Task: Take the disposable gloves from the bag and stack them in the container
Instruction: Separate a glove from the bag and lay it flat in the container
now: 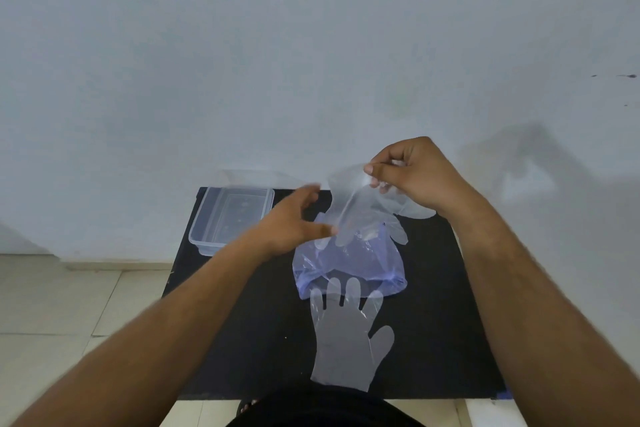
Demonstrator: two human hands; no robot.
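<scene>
A clear disposable glove [349,204] hangs above the table, pinched at its cuff by my right hand [415,173]. My left hand [294,222] reaches in from the left with fingers spread, its thumb tip touching the hanging glove's lower edge. Below them lies the crumpled bluish plastic bag [349,263]. A second clear glove [346,340] lies flat on the black table, fingers pointing at the bag. The clear rectangular container [232,215] stands at the table's far left corner, with nothing visible inside it.
The black table [242,340] stands against a pale wall. More clear plastic [412,210] lies at the far edge behind my right wrist. Tiled floor [62,305] lies to the left. My foot shows below the near edge.
</scene>
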